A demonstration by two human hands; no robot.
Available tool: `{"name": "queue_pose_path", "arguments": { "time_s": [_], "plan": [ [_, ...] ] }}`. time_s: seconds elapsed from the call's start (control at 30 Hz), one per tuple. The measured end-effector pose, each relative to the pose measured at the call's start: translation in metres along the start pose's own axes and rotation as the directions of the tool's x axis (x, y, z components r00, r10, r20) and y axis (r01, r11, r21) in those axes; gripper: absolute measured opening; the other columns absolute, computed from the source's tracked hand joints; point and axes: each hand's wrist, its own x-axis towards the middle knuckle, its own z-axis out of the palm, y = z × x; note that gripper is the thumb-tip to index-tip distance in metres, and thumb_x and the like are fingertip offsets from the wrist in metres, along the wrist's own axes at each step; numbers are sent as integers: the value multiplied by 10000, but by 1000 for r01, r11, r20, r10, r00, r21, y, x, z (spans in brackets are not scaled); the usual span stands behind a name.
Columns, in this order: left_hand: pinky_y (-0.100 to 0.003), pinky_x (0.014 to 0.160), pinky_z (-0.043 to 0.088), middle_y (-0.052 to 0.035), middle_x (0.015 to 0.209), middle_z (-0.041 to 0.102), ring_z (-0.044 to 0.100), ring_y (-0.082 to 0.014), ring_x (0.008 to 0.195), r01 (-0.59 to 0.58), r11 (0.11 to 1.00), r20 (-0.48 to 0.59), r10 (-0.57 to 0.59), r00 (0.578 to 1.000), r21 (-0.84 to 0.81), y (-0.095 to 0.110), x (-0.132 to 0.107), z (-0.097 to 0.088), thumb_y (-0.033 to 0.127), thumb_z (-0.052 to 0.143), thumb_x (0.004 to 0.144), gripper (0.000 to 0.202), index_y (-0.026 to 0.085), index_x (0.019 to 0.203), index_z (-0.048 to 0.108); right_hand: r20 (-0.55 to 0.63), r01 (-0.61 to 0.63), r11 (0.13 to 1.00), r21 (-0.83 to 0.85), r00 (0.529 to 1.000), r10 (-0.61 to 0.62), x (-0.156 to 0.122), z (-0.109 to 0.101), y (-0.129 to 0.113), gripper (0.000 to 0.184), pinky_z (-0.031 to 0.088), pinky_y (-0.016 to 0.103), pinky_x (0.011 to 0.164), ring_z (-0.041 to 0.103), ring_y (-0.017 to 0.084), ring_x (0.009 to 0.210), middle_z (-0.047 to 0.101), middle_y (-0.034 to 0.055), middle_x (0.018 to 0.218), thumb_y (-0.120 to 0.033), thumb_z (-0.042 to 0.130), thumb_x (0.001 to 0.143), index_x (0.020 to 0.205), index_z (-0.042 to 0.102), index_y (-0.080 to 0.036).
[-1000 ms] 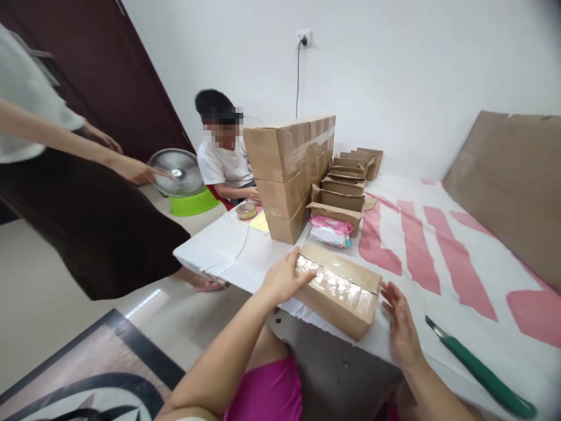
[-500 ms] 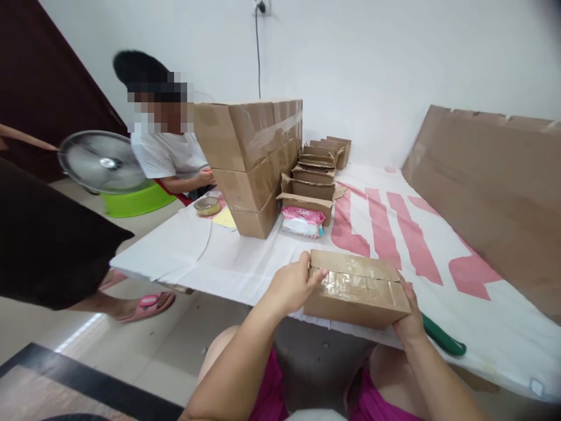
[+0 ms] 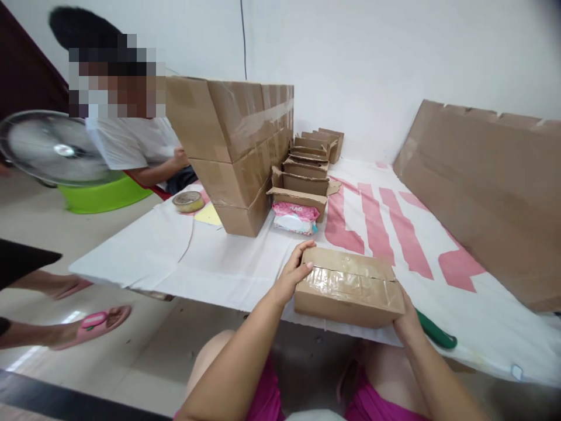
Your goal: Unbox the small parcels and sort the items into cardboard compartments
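I hold a taped cardboard box (image 3: 348, 286) between both hands at the near edge of the white-and-pink covered table (image 3: 245, 266). My left hand (image 3: 294, 270) grips its left end, fingers curled over the top. My right hand (image 3: 407, 318) clasps its right end from behind, mostly hidden by the box. A green-handled knife (image 3: 433, 334) lies just right of my right hand.
A tall stack of sealed boxes (image 3: 236, 149) stands mid-table with several open small boxes (image 3: 302, 175) behind it, a pink wipes pack (image 3: 293, 216) and a tape roll (image 3: 187, 201). A flat cardboard sheet (image 3: 491, 193) leans on the right. A seated person (image 3: 131, 146), a fan (image 3: 52, 146) and another person's feet (image 3: 92, 321) are on the left.
My right hand closed on the box's right end, so both hands now grip it. The view swung left and closer; the standing person stepped away to the left.
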Motion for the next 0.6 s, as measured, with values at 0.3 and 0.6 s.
{"name": "queue_pose_path", "arguments": {
  "time_s": [0.3,0.6],
  "plan": [
    [-348,937,417,-67,1249,496,511,-248,1108,-22,999,-18,21,1000,-49,-4,-5,1,464,641,778,612,265,1314,422,302,335,166,-928,933,-195,21,-73,-20,350,450,423,856,610,280,927,695,114,974,-398,569,756,1005,695,-186],
    [-408,1010,344,-97,1132,534,485,-254,1139,-349,840,-198,458,867,416,4,-6,-3,513,577,827,323,202,804,494,366,364,-45,-931,917,-158,9,-74,10,306,438,360,856,576,255,912,641,118,935,-208,462,829,1046,668,-142]
  ]
}}
